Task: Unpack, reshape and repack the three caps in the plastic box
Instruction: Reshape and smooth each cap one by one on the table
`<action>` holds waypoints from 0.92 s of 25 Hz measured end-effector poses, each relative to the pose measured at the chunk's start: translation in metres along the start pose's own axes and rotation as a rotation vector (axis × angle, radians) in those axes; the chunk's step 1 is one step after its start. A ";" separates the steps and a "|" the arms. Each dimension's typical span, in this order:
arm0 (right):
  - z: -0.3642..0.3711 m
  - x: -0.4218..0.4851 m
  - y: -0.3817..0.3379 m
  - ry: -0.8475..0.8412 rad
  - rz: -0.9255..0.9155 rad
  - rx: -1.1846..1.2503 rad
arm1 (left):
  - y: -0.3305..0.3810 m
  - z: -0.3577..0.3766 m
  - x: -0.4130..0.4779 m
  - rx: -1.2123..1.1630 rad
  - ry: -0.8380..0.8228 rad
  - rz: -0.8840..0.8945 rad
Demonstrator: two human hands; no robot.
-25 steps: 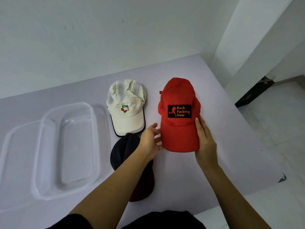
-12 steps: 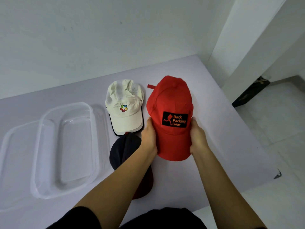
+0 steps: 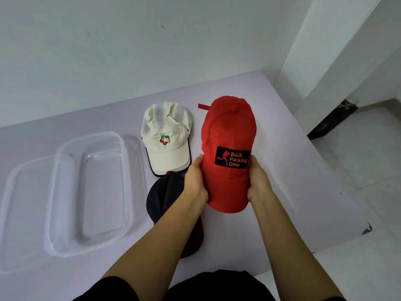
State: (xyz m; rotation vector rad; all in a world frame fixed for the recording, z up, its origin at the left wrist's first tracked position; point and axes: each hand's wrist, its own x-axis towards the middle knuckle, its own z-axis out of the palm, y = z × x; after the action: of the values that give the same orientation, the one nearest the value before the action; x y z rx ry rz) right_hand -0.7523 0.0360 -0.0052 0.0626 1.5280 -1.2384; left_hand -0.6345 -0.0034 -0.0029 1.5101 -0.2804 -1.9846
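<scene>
We hold the red cap (image 3: 227,135) by its sides, left hand (image 3: 195,181) and right hand (image 3: 257,181) closed on it (brim toward us). Just left of the grip lie the white cap (image 3: 166,135) and dark cap (image 3: 161,196); farther left, the empty box (image 3: 65,192) on the table (image 3: 303,181).

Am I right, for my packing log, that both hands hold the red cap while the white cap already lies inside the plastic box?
Not quite: the head view shows the white cap on the table, right of the plastic box. Both hands do hold the red cap.
</scene>
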 end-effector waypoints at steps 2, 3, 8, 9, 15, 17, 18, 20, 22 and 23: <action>0.000 -0.003 -0.001 0.045 -0.056 -0.055 | 0.001 0.000 0.004 -0.015 0.021 0.066; 0.001 -0.004 0.000 0.046 -0.067 -0.073 | 0.000 0.000 0.005 -0.015 0.030 0.093; 0.004 -0.013 -0.002 0.015 -0.119 -0.094 | 0.000 -0.007 0.007 0.070 0.052 0.109; 0.003 -0.014 -0.002 0.033 -0.136 -0.090 | 0.003 -0.007 0.006 0.106 0.076 0.130; 0.006 -0.023 0.006 0.057 -0.072 -0.159 | 0.007 -0.014 -0.005 0.181 0.112 0.199; 0.007 -0.026 0.005 0.038 -0.059 -0.125 | 0.007 -0.013 -0.005 0.269 0.120 0.160; 0.008 -0.026 0.005 0.022 -0.042 -0.104 | 0.008 -0.012 -0.005 0.280 0.121 0.107; 0.010 -0.027 0.006 -0.029 -0.018 -0.064 | 0.006 -0.009 -0.007 0.246 0.076 0.002; 0.012 -0.026 0.007 -0.060 -0.004 -0.035 | 0.003 -0.007 -0.011 0.203 0.017 -0.065; 0.014 -0.025 0.008 -0.060 0.004 -0.016 | 0.003 -0.007 -0.009 0.183 0.006 -0.078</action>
State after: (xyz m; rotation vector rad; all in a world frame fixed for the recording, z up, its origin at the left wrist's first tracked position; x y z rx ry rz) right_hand -0.7281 0.0434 0.0106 0.0174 1.4852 -1.2143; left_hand -0.6255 0.0013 0.0039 1.6625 -0.4162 -2.0615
